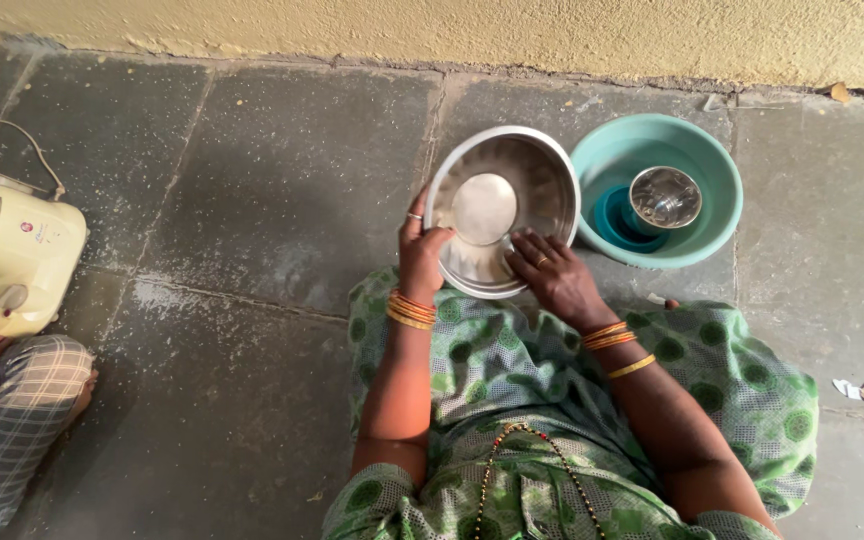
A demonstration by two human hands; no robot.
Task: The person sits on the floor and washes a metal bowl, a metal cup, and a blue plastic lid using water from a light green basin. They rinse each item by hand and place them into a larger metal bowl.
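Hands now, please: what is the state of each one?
Left hand: closed on the rim of the steel bowl.
Right hand: open, fingers flat inside the bowl.

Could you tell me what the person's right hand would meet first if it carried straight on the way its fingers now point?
The right hand already rests on the near rim of the steel bowl, fingers pointing up and left. Going straight on, it would probably slide into the bowl's inside and reach its flat bottom, though depth is hard to judge.
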